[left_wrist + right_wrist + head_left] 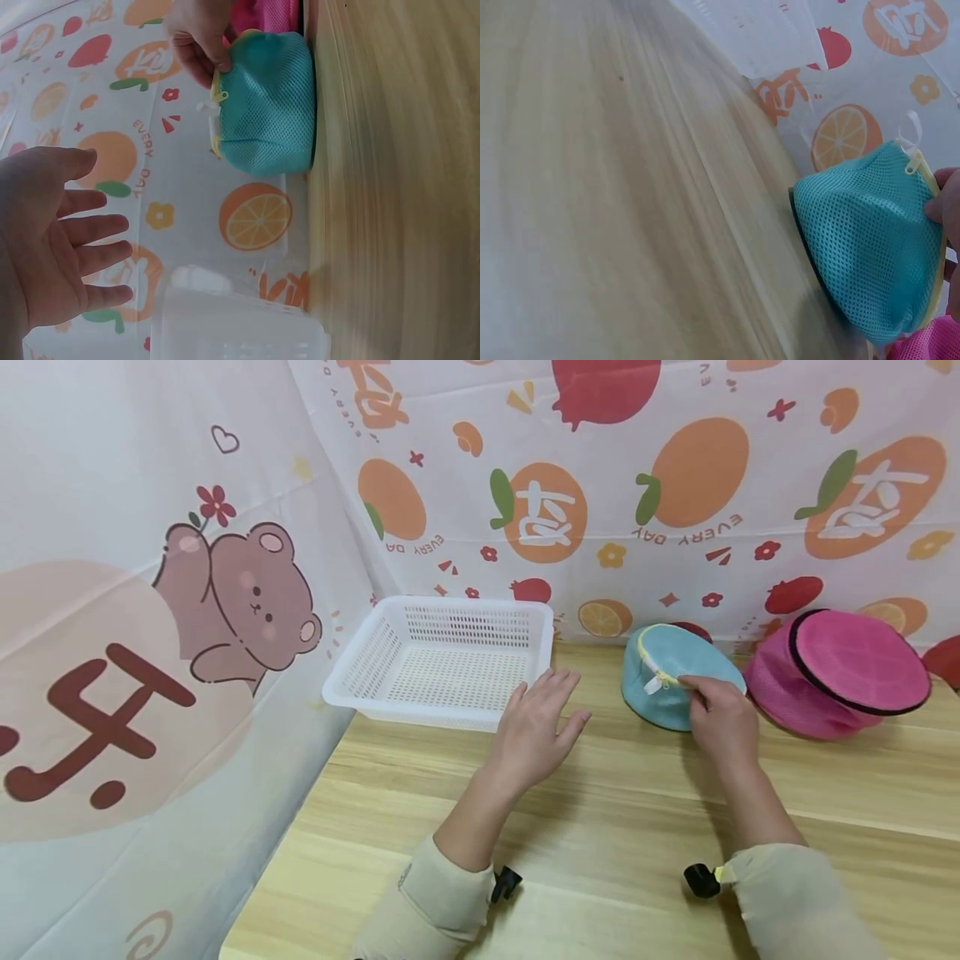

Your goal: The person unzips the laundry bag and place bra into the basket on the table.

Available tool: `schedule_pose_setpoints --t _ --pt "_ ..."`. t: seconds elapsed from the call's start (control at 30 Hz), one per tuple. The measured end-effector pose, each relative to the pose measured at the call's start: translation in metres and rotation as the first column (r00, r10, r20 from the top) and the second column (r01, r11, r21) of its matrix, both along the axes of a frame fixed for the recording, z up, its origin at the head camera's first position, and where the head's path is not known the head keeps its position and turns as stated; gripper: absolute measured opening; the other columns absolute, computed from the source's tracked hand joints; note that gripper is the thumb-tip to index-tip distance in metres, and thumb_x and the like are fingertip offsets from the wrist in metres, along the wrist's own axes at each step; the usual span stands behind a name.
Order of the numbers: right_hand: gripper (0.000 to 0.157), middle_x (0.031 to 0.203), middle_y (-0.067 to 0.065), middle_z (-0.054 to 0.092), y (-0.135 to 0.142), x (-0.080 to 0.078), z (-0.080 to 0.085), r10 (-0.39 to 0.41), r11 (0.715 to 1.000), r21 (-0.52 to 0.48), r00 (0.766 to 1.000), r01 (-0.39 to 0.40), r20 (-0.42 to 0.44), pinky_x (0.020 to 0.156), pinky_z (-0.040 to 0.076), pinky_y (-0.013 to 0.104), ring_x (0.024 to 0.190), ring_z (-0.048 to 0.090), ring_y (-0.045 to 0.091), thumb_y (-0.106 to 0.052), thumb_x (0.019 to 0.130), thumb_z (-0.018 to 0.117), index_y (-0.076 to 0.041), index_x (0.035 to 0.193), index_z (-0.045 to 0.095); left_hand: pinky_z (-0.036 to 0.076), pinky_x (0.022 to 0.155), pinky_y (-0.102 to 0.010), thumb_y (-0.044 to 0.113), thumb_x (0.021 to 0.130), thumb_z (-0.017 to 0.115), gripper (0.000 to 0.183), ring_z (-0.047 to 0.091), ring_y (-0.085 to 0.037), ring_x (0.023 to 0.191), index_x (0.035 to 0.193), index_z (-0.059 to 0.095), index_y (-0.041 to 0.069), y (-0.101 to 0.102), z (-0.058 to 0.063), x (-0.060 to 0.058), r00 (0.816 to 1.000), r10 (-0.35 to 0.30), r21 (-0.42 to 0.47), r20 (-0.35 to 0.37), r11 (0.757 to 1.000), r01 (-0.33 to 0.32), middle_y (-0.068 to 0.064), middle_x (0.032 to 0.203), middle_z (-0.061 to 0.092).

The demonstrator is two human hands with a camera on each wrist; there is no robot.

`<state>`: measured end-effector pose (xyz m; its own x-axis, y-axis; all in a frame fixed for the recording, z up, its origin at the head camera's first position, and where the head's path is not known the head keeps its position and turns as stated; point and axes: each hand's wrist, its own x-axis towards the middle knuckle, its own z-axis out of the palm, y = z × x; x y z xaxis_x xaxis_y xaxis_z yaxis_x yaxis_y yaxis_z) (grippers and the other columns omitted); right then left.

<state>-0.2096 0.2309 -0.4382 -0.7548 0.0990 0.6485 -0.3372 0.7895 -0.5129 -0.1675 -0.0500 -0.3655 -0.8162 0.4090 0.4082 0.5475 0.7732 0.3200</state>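
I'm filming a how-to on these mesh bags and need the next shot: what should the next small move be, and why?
Probably bring the left hand to the zipper pull of the teal mesh bag. That hand is open and holds nothing, while the right hand grips the zippered edge near the pull, which should steady it.

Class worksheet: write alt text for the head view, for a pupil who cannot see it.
A person's right hand pinches the edge of a blue mesh bag on a wooden table. The open left hand is near a white basket; a pink bag sits right of the blue one.
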Motion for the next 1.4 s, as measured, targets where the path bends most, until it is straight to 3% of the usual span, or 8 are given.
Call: schedule_pose_setpoints --t 0.3,0.47,0.57,0.73,1.03,1.23,1.4 --pt "0.026 0.1 0.018 0.075 -0.015 0.007 -0.002 0.112 0.993 -0.043 0.993 -0.114 -0.047 0.087 0.05 0.05 0.098 0.067 0.04 0.015 0.085 0.066 0.0 0.103 0.078 0.034 0.115 -0.053 0.034 0.102 0.061 0.05 0.045 -0.025 0.141 0.145 0.055 0.009 0.006 0.0 -0.002 0.999 -0.04 -0.009 0.002 0.999 0.04 -0.008 0.147 0.056" --pt "0.027 0.099 0.014 0.075 -0.024 0.011 -0.001 0.171 0.98 -0.093 0.984 -0.175 -0.041 0.091 0.045 0.017 0.097 0.068 0.034 0.016 0.085 0.067 -0.002 0.102 0.078 0.038 0.114 -0.046 0.028 0.1 0.065 0.044 0.05 -0.026 0.137 0.14 0.06 0.009 0.01 -0.002 -0.005 0.994 -0.085 0.005 -0.061 0.996 0.086 -0.01 0.143 0.058" --pt "0.027 0.099 0.014 0.075 -0.03 0.013 -0.001 0.217 0.968 -0.12 0.975 -0.222 -0.052 0.091 0.038 0.006 0.096 0.068 0.032 0.017 0.084 0.068 -0.002 0.101 0.078 0.041 0.111 -0.039 0.023 0.099 0.068 0.042 0.054 -0.025 0.133 0.137 0.063 0.007 0.012 -0.002 -0.007 0.988 -0.119 0.026 -0.097 0.992 0.122 -0.012 0.142 0.06" --pt "0.026 0.097 0.011 0.076 -0.038 0.019 0.002 0.269 0.952 -0.137 0.961 -0.274 -0.056 0.091 0.041 0.006 0.094 0.068 0.026 0.017 0.084 0.07 -0.002 0.1 0.079 0.041 0.111 -0.033 0.021 0.098 0.069 0.039 0.055 -0.023 0.132 0.135 0.065 0.007 0.017 -0.002 -0.01 0.983 -0.15 0.016 -0.108 0.988 0.153 -0.011 0.14 0.061" --pt "0.025 0.096 0.007 0.076 -0.045 0.036 0.006 0.334 0.932 -0.146 0.943 -0.331 -0.004 0.086 0.044 0.007 0.092 0.067 0.012 0.015 0.083 0.072 -0.003 0.098 0.079 0.04 0.112 -0.033 0.017 0.097 0.07 0.033 0.058 -0.025 0.128 0.128 0.069 0.005 0.021 -0.009 -0.012 0.97 -0.205 -0.016 -0.13 0.979 0.205 -0.012 0.133 0.066" --pt "0.026 0.096 0.004 0.076 -0.048 0.043 0.009 0.42 0.9 -0.132 0.907 -0.415 0.02 0.084 0.046 0.009 0.092 0.068 0.015 0.016 0.081 0.073 -0.004 0.097 0.079 0.041 0.111 -0.035 0.017 0.098 0.069 0.026 0.061 -0.023 0.123 0.121 0.073 0.007 0.018 -0.016 -0.009 0.964 -0.228 -0.079 -0.138 0.972 0.219 -0.008 0.126 0.069" --pt "0.027 0.096 0.0 0.076 -0.05 0.05 0.013 0.436 0.896 -0.118 0.898 -0.428 0.053 0.087 0.045 0.008 0.093 0.069 0.017 0.014 0.082 0.074 -0.007 0.099 0.079 0.042 0.108 -0.032 0.023 0.099 0.068 0.025 0.064 -0.02 0.117 0.117 0.076 0.007 0.018 -0.021 -0.007 0.958 -0.24 -0.063 -0.155 0.97 0.233 -0.005 0.119 0.072"
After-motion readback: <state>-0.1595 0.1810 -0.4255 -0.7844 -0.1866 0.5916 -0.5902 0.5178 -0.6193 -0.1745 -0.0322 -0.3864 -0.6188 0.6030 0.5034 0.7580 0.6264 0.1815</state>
